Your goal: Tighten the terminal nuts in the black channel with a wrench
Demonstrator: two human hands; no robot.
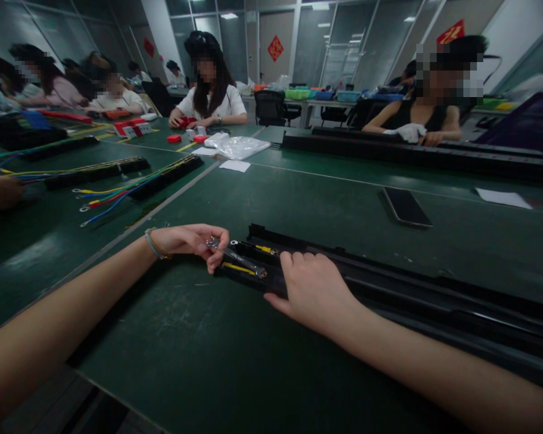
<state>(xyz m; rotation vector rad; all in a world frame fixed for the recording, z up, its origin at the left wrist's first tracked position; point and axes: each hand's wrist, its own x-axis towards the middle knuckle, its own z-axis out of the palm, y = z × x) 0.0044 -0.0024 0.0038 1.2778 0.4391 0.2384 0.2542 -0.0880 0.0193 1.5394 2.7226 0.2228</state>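
Note:
A silver combination wrench (238, 258) is held at its near end by my left hand (199, 242), whose fingers curl round it. Its other end sits over a nut (263, 273) inside a long black housing (389, 277). My right hand (317, 286) is closed over the housing just right of that nut, thumb on the near side and fingers across the top. Inside the housing's left end lie a yellow wire (238, 268) and a black cable with a yellow sleeve (257, 246) and a ring terminal.
A phone (406, 207) lies behind the housing on the green table (172, 361). To the left are black strips with coloured wires (113, 193). Clear plastic bags (238, 146) and red parts (174, 139) sit farther back. Several people work around the table.

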